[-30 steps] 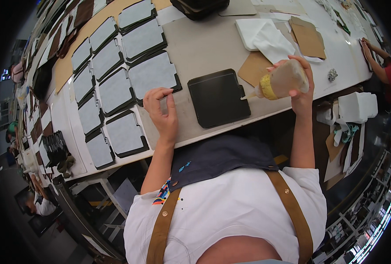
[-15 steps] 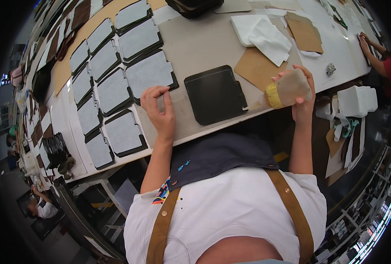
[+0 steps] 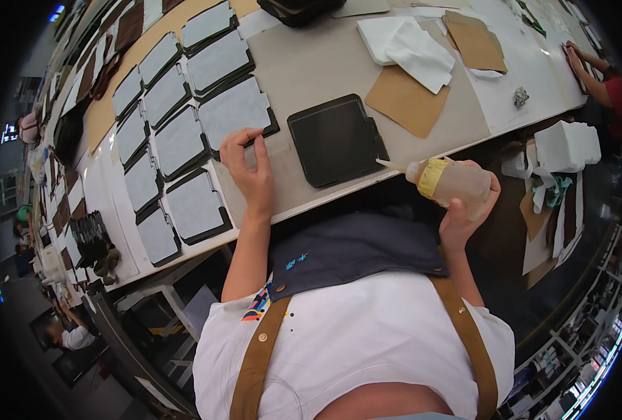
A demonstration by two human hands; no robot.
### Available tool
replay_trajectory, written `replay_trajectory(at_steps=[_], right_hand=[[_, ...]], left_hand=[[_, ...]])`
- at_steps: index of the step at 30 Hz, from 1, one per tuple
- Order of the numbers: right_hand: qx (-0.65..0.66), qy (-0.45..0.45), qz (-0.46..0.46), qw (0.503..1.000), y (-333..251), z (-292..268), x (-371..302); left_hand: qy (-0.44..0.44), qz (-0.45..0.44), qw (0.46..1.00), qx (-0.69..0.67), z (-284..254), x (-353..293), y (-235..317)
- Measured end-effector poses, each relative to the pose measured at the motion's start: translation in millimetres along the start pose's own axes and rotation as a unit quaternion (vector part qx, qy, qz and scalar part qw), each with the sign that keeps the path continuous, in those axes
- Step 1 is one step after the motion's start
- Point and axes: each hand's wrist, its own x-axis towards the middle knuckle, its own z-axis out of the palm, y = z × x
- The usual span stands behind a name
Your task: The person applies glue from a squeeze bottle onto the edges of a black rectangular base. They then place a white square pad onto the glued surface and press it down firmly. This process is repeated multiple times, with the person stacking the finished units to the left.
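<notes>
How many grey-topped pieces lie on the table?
11 grey-topped pieces: four in the left column, four in the middle column, three in the right column. Others may hide underneath.

A workshop: matching panels (image 3: 179, 143) in rows at ten o'clock on a counter (image 3: 304, 70), a red-sleeved co-worker (image 3: 619, 96) at two o'clock.

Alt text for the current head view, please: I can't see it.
The right hand holds a translucent squeeze bottle, its nozzle at the right edge of a flat black panel on a table. The left hand, loosely curled, is near rows of grey-topped black pieces.
</notes>
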Motion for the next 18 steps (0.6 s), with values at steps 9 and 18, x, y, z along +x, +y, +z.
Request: replay_trajectory(at_steps=[9,18], right_hand=[[0.017,-0.041,-0.106,0.993,4.5,9.6,-9.3],[0.037,-0.117,-0.171,0.978,12.7,29.0,-22.3]], left_hand=[[0.005,0.022,1.000,0.007,-0.5,0.6,-1.6],[0.003,0.023,1.000,0.012,-1.5,0.5,-2.7]])
